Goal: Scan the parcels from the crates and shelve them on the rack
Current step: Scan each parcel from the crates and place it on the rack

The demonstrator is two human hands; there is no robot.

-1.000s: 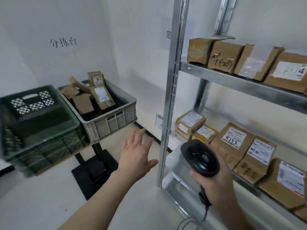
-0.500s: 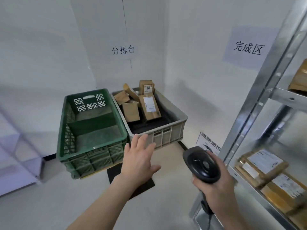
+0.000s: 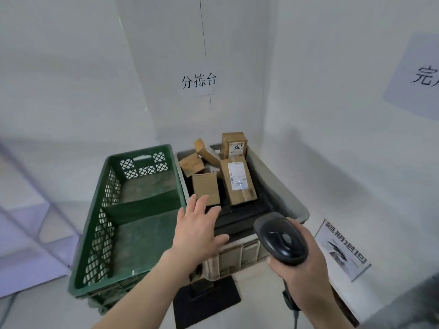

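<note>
A grey crate (image 3: 288, 200) holds several brown cardboard parcels; the largest labelled parcel (image 3: 238, 182) leans at its right, a plain one (image 3: 205, 191) stands beside it. A green crate (image 3: 99, 222) to the left has no parcels in it. My left hand (image 3: 198, 230) reaches forward with straight, spread fingers over the grey crate's near left corner, holding nothing. My right hand (image 3: 300, 271) grips a black barcode scanner (image 3: 280, 238) in front of the grey crate. The rack is out of view.
Both crates sit on a black stand (image 3: 206, 302) in a white corner. A paper sign (image 3: 199, 80) hangs on the wall above; another printed sign (image 3: 342, 249) leans at floor level on the right. A pale shelf frame (image 3: 28, 233) is at the left.
My view has turned left, away from the rack, and closed in on the crates. My left hand now reaches over the grey crate; the scanner stays in my right hand.
</note>
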